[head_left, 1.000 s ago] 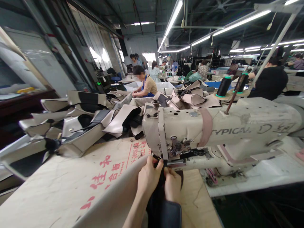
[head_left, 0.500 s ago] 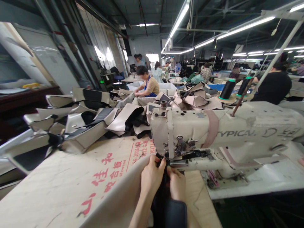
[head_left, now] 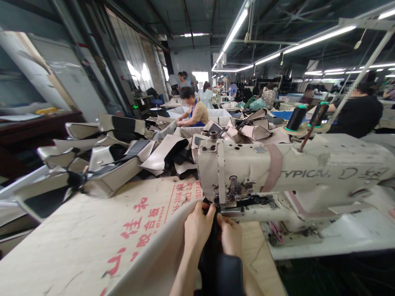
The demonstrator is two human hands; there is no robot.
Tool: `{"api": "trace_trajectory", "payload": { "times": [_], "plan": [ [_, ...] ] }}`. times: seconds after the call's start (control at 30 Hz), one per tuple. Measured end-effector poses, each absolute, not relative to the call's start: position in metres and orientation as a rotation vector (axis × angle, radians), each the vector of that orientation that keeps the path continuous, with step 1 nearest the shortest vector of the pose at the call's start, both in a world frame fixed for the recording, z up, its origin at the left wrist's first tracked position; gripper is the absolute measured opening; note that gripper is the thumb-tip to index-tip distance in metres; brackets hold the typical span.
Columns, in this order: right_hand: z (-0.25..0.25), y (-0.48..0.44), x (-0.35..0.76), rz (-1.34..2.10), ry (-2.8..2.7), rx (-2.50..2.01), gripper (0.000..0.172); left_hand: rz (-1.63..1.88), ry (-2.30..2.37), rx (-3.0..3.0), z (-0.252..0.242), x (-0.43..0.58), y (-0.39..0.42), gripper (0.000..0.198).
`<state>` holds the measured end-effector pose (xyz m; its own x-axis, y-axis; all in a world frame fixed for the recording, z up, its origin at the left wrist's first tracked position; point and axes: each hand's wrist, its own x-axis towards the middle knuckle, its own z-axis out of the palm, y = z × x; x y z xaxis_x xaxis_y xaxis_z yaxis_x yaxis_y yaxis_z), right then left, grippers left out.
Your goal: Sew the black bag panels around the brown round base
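An off-white sewing machine marked TYPICAL stands in front of me, its needle area just beyond my fingertips. My left hand pinches the edge of a bag-like piece, whose beige panel drapes off to the left. Its black part runs between my hands, with a smooth black flap over my right wrist. My right hand grips the black material from the right, close under the machine head. The needle and the seam are hidden by my fingers and the machine.
Plywood with red lettering covers the table. Beige and black pieces lie piled behind it. Two black thread spools stand above the machine. A co-worker in a tan top bends over white bins; another person in black is at the right.
The view has shifted slightly, moving the scene a little to the right. My hands keep the same grip by the machine head, and the material has barely moved.
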<state>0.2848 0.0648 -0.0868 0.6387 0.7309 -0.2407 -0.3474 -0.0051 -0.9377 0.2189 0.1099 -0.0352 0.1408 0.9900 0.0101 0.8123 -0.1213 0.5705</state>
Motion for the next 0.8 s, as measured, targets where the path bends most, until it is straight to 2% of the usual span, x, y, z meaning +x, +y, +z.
{"api": "trace_trajectory", "payload": {
  "times": [0.23, 0.47, 0.67, 0.8],
  "plan": [
    [-0.088, 0.062, 0.289, 1.054, -0.437, -1.333, 0.049, 0.583, 1.759, 1.957, -0.038, 0.220, 0.109, 0.021],
    [-0.081, 0.031, 0.326, 1.174, -0.691, -1.339, 0.050, 0.621, 1.751, 1.966, -0.044, 0.217, 0.108, 0.020],
    [-0.106, -0.031, 0.401, 1.038, -0.795, -1.581, 0.055, 0.650, 1.735, 1.951, -0.047, 0.217, 0.103, 0.019],
    [-0.111, -0.037, 0.397, 0.979, -0.979, -1.641, 0.051, 0.684, 1.714, 1.962, -0.053, 0.219, 0.097, 0.022]
  ]
}}
